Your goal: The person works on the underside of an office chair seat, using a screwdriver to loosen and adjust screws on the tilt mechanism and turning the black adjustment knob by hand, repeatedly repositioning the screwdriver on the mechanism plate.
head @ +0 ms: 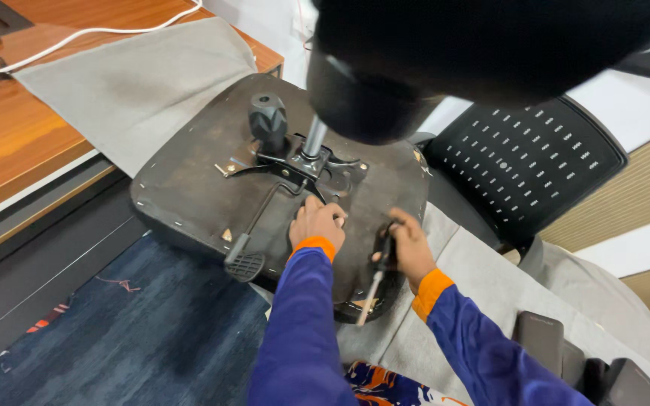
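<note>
Seat (212,162) lying upside down, half on desk (9,135). Am pressing L hand (317,223), fingers curled, on plate (302,169); R hand (408,246) clamping screwdriver (376,274). Risk: seat sliding off cloth (133,83), tip slipping twd L fingers.

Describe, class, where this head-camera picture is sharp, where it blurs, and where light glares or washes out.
Head view: the left hand, right hand and upturned chair seat are fairly sharp; the big black shape close to the lens is a soft, dark blur; the white floor behind is washed out; the metal post catches a small glint; edges bow slightly.
</note>
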